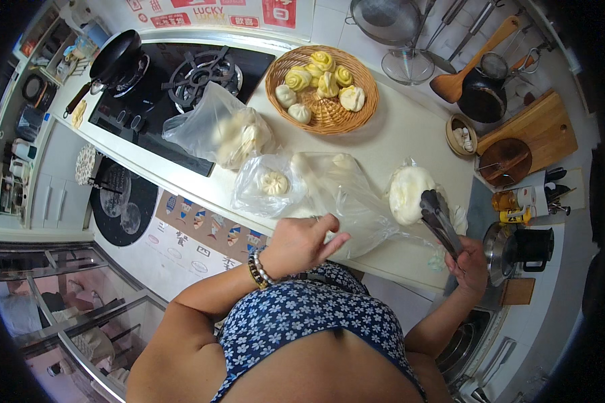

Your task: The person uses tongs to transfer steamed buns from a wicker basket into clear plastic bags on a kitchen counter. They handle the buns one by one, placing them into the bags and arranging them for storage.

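Note:
My right hand [468, 266] holds a pair of dark-headed kitchen tongs [441, 221], whose tips rest on or just over a large pale round bun or dough piece [408, 194] at the right of the counter. My left hand [305, 242] hovers at the counter's front edge with thumb and forefinger apart, nothing visible in it. In front of it lies a clear plastic bag [333, 181] with pale pieces inside. Left of that, a smaller plastic bag [252, 201] contains a pleated bun [274, 183], and a fuller bag [242, 138] of buns stands behind it.
A wicker basket [327, 128] of yellow and white buns stands at the back. The gas stove [151, 116] with a black wok [116, 55] is on the left. At the right are a small round container [454, 136], a wooden cutting board [544, 131], bottles [517, 215] and a black pot [534, 247].

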Motion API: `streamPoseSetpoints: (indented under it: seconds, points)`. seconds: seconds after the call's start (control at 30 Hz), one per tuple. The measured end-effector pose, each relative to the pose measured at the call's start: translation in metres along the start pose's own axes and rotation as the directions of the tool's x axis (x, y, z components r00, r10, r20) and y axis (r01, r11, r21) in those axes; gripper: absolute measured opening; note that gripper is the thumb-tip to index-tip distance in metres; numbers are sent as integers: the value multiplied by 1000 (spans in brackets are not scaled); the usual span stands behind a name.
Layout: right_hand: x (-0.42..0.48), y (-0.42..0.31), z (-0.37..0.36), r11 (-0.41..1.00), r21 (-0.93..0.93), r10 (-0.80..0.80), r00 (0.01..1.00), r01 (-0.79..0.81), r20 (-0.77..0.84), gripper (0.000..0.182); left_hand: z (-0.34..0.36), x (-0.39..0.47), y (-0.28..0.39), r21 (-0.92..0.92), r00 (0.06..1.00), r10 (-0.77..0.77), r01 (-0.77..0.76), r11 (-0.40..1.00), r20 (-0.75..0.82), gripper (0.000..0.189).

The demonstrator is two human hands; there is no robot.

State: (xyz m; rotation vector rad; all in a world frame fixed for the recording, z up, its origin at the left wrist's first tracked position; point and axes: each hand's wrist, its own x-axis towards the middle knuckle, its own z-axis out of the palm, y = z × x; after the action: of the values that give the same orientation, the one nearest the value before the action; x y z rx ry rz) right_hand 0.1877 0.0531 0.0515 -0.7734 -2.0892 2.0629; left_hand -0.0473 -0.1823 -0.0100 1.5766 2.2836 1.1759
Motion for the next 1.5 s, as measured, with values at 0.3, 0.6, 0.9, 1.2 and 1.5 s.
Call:
streamPoseSetpoints:
  seconds: [0.3,0.6,0.9,1.2,1.5]
  points:
    - [71,-48,29,983,-183,1,999,6,35,50,-19,-21,-126,469,871,-328,477,743,-365,52]
    - [203,-42,133,628,-774,314,883,82,348,48,-19,-29,-152,-44,689,-675,690,722,-265,23]
    - [192,-31,183,298,-925,93,957,237,275,45,-21,-26,-128,283,767,-468,612,738,-439,14]
    - [271,-53,94,412,-904,81,993,-115,-89,57,-22,-30,-123,-183,669,-603,590,787,-435,11]
    - [287,-31,137,259,-949,169,976,-179,-138,60,-13,-41,-92,326,804,-391,554,766,-447,16]
